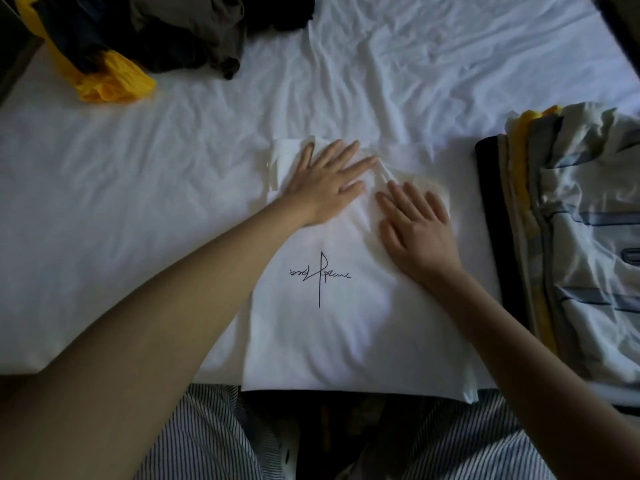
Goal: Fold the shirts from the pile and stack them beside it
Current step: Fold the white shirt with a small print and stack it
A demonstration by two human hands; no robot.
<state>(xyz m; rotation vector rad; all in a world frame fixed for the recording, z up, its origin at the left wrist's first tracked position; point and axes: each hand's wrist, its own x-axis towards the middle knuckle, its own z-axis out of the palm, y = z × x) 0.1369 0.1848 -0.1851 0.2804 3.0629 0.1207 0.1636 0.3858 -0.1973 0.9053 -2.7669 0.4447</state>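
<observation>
The white folded cotton shirt (346,323) lies lower centre on the white-sheeted bed (138,202). The dark-and-yellow heap of loose clothes (156,32) sits upper left, and the pale striped stack of folded shirts (585,271) at the right edge.

wrinkled white bed sheet (415,64) in dim light, dark floor (14,64) beyond
</observation>
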